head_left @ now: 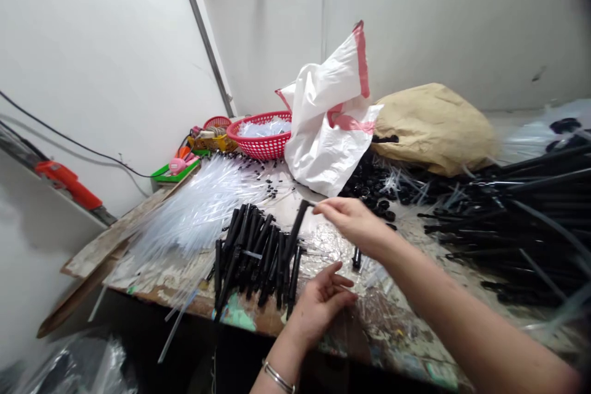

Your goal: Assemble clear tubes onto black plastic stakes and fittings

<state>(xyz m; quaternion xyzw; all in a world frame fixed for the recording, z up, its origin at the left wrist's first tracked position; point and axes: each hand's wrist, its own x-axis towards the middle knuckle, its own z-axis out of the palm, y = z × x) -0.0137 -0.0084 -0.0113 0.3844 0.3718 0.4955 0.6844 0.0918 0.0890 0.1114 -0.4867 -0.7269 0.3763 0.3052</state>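
Observation:
My right hand [353,221] is closed in a pinch at the upper end of a black plastic tube [295,231], which slants down to the left above a pile. That pile of short black tubes [249,252] lies near the table's front edge. Closer to me, my left hand [325,295] is open over the table edge, palm turned inward and fingers loosely bent, holding nothing. A small black piece [357,258] rests on the table between my two hands. What the right fingertips grip exactly is partly blurred.
Clear thin tubes [194,203] spread at left. Behind stand a red basket [265,144] of clear pieces, a white sack [330,123] and a tan bag [434,129]. Long black tubes [530,215] are heaped at right. A green tray [175,175] sits back left.

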